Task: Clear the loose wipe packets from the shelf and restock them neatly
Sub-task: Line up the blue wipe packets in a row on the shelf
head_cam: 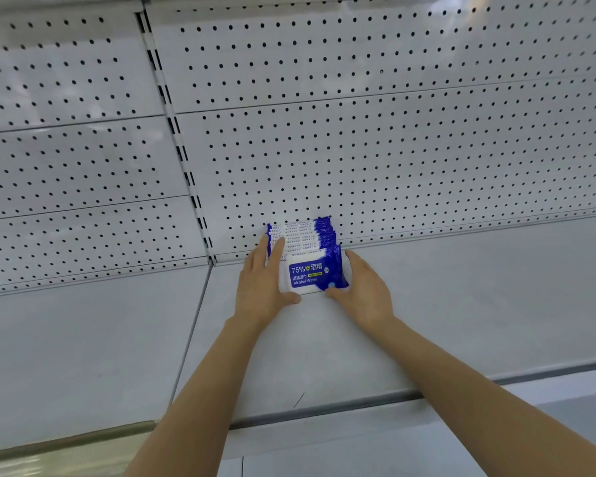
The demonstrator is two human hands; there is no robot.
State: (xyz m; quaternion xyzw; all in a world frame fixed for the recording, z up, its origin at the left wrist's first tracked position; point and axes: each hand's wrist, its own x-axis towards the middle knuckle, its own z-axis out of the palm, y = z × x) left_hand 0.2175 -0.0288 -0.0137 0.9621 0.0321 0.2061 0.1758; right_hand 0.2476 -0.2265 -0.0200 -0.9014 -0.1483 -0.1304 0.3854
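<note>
Wipe packets (308, 259) between left hand (264, 284) and right hand (362, 287), fingers straight.

Blue-and-white wipe packets (312, 270) (white lettering), pale grey shelf (461, 304), black-dotted white pegboard (393, 149).

A row of wipe packets (307, 256) stands on the shelf (427, 304), its far end against the pegboard back wall (358, 149). The left hand (262, 287) lies against the row's left side, the right hand (365, 287) against its right. A slotted upright (172, 132) stands left of the row.
</note>
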